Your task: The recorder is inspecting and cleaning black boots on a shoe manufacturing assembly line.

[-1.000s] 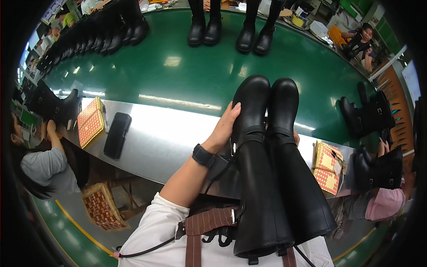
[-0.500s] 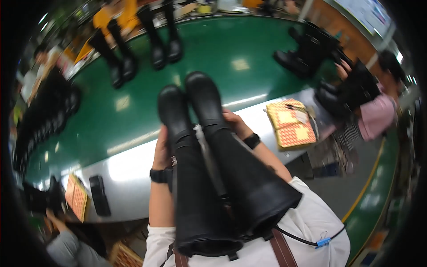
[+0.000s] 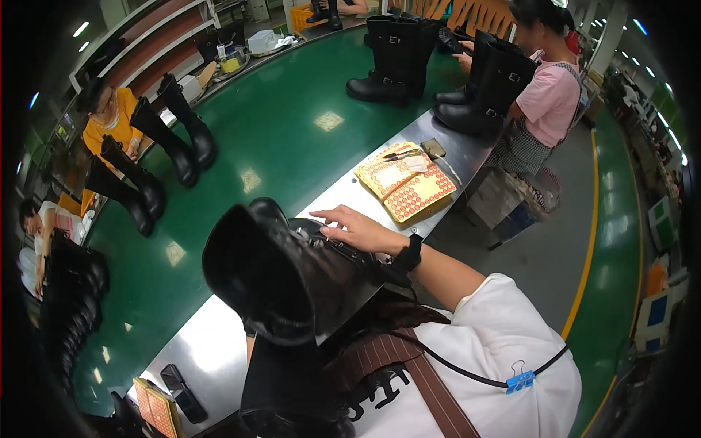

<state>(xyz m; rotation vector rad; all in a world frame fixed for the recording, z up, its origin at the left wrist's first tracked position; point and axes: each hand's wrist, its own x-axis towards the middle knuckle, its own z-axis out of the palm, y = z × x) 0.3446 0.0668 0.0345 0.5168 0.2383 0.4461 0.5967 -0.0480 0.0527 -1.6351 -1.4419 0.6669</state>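
In front of my chest is a pair of tall black boots. The upper boot (image 3: 343, 274) lies tilted with its wide shaft mouth toward me and straps and metal buckles along its side. Below it, partly covered, is the second boot (image 3: 288, 383). My right hand (image 3: 358, 230) is over the buckled side of the upper boot, fingers stretched out and apart; whether the fingertips touch the leather is unclear. Behind the boots my left hand is hidden; only a sliver of that arm shows at their left edge.
A yellow-and-red patterned pad (image 3: 409, 186) with pens lies on the metal ledge (image 3: 219, 332). A black case (image 3: 182, 394) is at lower left. Several boots stand on the green table (image 3: 292, 146). At right, a co-worker in pink (image 3: 548, 95) stands beside black boots (image 3: 478, 95).
The boots have turned from lying toes-away to having one shaft mouth facing up toward me. My right hand has moved onto the boot's side. My left hand has become hidden; the view has swung.
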